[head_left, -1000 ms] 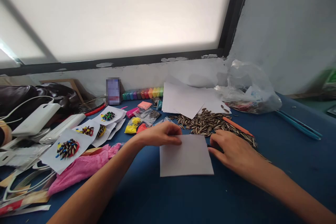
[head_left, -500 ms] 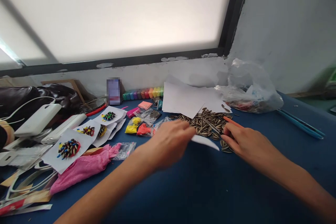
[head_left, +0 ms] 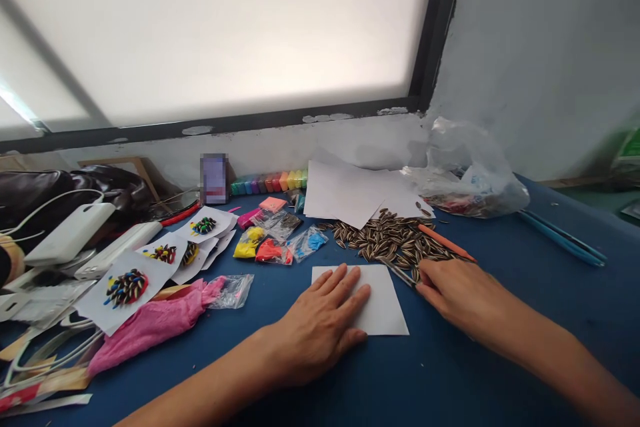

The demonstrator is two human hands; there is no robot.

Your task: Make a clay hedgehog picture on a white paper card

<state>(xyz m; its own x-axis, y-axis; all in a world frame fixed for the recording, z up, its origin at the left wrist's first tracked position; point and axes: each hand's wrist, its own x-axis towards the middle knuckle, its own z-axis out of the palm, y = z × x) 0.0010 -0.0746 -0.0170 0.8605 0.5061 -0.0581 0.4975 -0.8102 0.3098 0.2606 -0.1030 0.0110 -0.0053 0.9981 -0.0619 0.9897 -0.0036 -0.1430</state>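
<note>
My left hand (head_left: 333,320) lies flat with its fingers spread, pressing a blank white square of paper (head_left: 385,303) onto the blue table. To its right, my right hand (head_left: 447,287) is closed around the near end of a slim silver tool (head_left: 399,271). The tool's far end points at the heap of striped sunflower seeds (head_left: 400,235); its exact kind cannot be made out. Just beyond my right hand, an orange stick-like tool (head_left: 447,242) rests on the edge of the heap.
Small bags of coloured clay (head_left: 273,250) lie left of the seeds. White sheets (head_left: 340,193) and a clear plastic bag (head_left: 475,180) are behind. Seed-and-clay figures on paper (head_left: 127,287), a pink cloth (head_left: 150,327) and a power bank (head_left: 70,233) crowd the left. Blue tweezers-like tool (head_left: 563,238) lies right.
My left hand has come down nearer with the white paper, laid it flat and spread its fingers on it. My right hand stays by the seeds, slightly lower, with the silver tool.
</note>
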